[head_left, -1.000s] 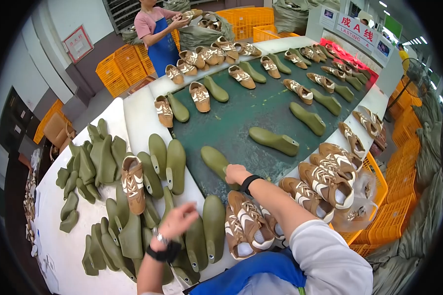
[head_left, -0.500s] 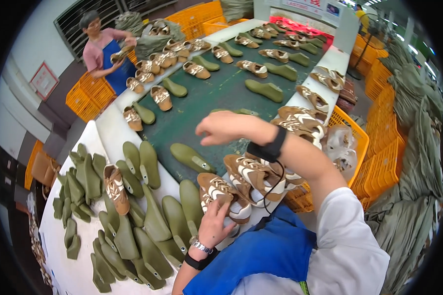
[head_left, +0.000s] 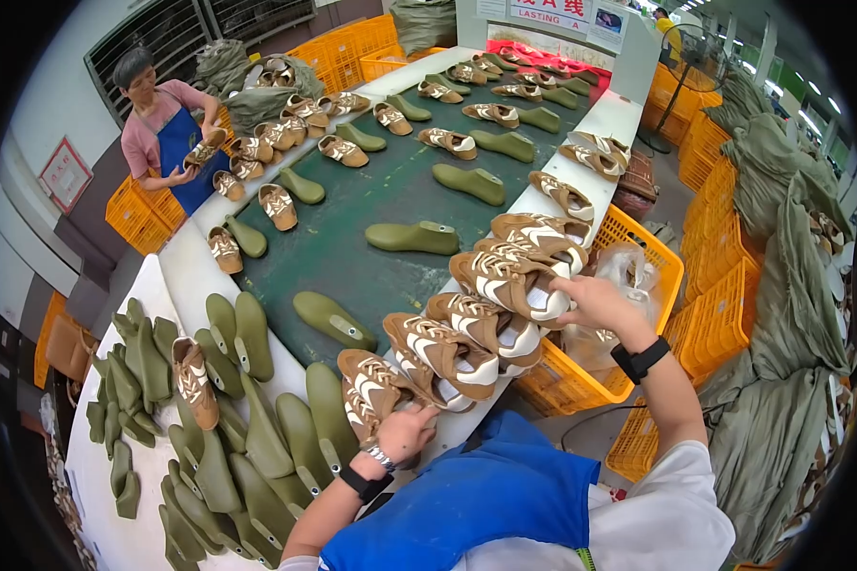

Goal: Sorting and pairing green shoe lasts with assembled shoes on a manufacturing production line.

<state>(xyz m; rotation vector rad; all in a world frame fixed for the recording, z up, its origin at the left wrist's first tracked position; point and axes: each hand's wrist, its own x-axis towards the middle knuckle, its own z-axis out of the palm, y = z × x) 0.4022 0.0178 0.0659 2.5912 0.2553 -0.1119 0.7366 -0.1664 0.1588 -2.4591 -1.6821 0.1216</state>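
My left hand (head_left: 405, 433) is closed on the heel end of a brown-and-white sneaker (head_left: 371, 388), at the near edge of the row of shoes. Farther right, my right hand (head_left: 600, 306) grips the heel of another brown sneaker (head_left: 509, 279), its thumb near the shoe's opening. Between my hands several similar sneakers (head_left: 443, 354) lie packed side by side on the white ledge. Olive-green shoe lasts (head_left: 267, 428) are heaped on the white table to the left of my left hand. One sneaker (head_left: 195, 383) rests on that heap.
A green conveyor belt (head_left: 352, 257) carries spaced pairs of sneakers and lasts. An orange crate (head_left: 662, 252) with clear plastic bags stands right of the ledge. Across the belt a person in a blue apron (head_left: 181, 152) holds a shoe. Stacked crates and a fan (head_left: 695, 67) stand at right.
My right hand has swung from above the belt to the right and taken hold of a sneaker's heel. My left hand stays at its shoe. The whole view has shifted slightly.
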